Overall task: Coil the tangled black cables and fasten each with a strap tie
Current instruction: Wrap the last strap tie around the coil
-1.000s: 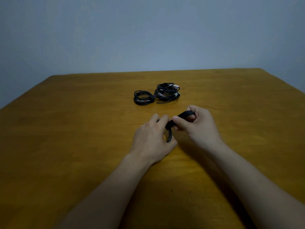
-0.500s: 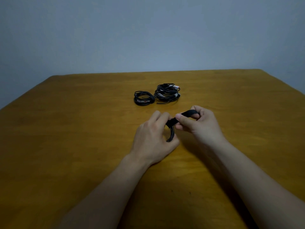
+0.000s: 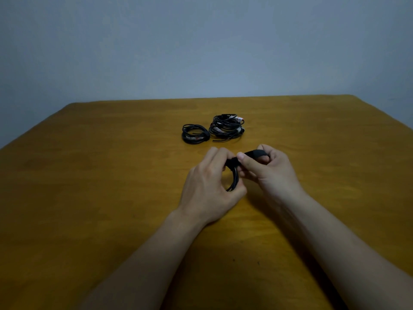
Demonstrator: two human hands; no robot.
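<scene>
Above the table (image 3: pixel 89 198), the left hand (image 3: pixel 207 186) curls its fingers (image 3: pixel 223 154) round the coiled cable (image 3: pixel 234 181) to hold its loops together while the right hand (image 3: pixel 273 173) pinches the strap (image 3: pixel 254 153) for wrapping; other bundles (image 3: pixel 226 127) lie beyond.

Brown wooden table (image 3: pixel 89 198), plain grey-blue wall (image 3: pixel 201 41) behind

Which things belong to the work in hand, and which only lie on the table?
In use: thin black cable coil, held by left hand; flat black strap tie, pinched by right hand.
Lying by, on brown wooden table: small black cable coil; taller black cable pile with pale plugs.
</scene>
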